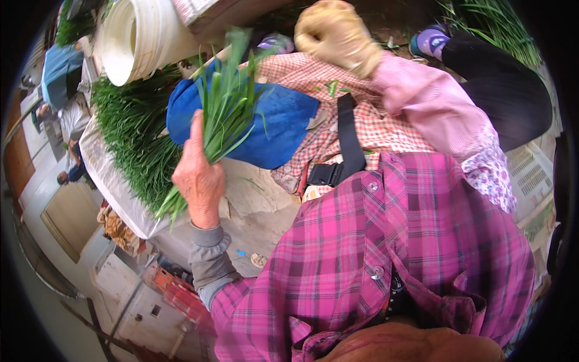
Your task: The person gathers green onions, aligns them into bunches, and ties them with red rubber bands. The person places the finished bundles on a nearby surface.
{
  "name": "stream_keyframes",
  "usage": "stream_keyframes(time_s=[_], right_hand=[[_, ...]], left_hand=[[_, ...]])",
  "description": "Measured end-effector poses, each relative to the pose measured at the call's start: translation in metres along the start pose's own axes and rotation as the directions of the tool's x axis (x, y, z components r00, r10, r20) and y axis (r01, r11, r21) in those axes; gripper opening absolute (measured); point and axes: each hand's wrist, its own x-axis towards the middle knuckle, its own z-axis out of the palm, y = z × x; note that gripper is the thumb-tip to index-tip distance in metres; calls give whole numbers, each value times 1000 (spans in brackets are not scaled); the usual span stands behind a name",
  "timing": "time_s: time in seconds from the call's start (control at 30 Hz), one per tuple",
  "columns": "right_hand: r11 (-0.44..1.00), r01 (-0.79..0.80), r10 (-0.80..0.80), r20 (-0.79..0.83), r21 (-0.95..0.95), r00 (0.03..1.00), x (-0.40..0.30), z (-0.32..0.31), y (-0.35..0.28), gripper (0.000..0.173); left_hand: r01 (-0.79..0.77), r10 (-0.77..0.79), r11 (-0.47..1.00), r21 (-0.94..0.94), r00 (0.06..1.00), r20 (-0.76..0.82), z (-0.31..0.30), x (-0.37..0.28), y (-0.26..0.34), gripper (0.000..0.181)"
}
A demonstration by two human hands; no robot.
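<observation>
My bare left hand point(199, 176) is wrapped around a small bunch of long green leaves that look like garlic chives point(226, 122). Its index finger lies extended along the bunch. The pale stalk ends stick out below the palm, and the leaf tips, blurred, spread over a blue cloth point(280, 122) on my leg. A tan, wrinkled glove covers my right hand point(337, 38), raised past my lap with its fingers curled in. I see nothing held in that hand. Leaf scraps point(333, 87) lie on the red-checked cloth point(280, 72) over my lap.
Left of the bunch, a large heap of green leaves point(131, 131) rests on a white sheet point(113, 199). A white plastic bucket point(176, 40) lies tipped beside it. More leaves point(497, 27) lie at the far right. In the left background are a person point(74, 174) and a red vehicle point(181, 294).
</observation>
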Motion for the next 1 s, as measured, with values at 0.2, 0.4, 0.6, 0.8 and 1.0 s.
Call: stream_keyframes(time_s=[0.2,0.4,0.6,0.8,1.0], right_hand=[[703,-498,427,258,509,867,-25,8,35,11],[578,-409,443,148,706,884,-21,10,46,10],[521,-388,134,376,760,917,2,-10,3,21],[830,104,-271,232,549,934,10,27,-42,28],[985,124,-170,567,119,806,5,13,-40,13]], left_hand=[[53,-153,944,325,944,292,7,-39,-24,88],[60,-113,980,188,953,281,14,-34,-25,90],[61,-108,983,173,955,275,12,-35,-24,90],[58,-100,983,174,963,249,14,-35,-24,91],[11,-50,991,134,954,295,-7,-28,-20,87]])
